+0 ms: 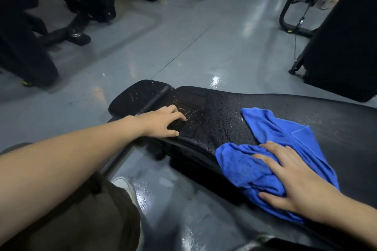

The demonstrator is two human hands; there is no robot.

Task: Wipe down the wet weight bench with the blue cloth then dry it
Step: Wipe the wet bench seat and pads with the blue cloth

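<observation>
Nearest the lens, a bare left forearm (67, 161) is seen stretching across the lower left of the head view, above a dark trouser leg (81, 220) and a white shoe toe (124, 185).

Left hand (163, 121): placed on the weight bench (214, 120) near the seam between the small end pad and the long pad. Fingers are curled loosely, tips resting on the wet vinyl, thumb lying along the near edge. Nothing is pinched in it.

Right hand (289, 177): laid flat on the blue cloth (271, 149), fingers spread and pressed down, thumb out toward the near side. Cloth is pressed against the pad rather than gripped.

Blue cloth: bunched and folded, lying on the long pad, draped slightly over the near edge. One flap extends away from the hand toward the far edge.

Bench surface: black, running left to right across the view. Water droplets and streaks are visible between the two hands and on the end pad. To the right of the cloth, only scattered small drops are seen.

Grey floor (183, 36): glossy, with wet patches under the bench and a bright reflection just beyond its far edge.

Background: dark gym machine frames (77, 32) at upper left and upper right, well apart from the bench; details are too dark to be made out.
</observation>
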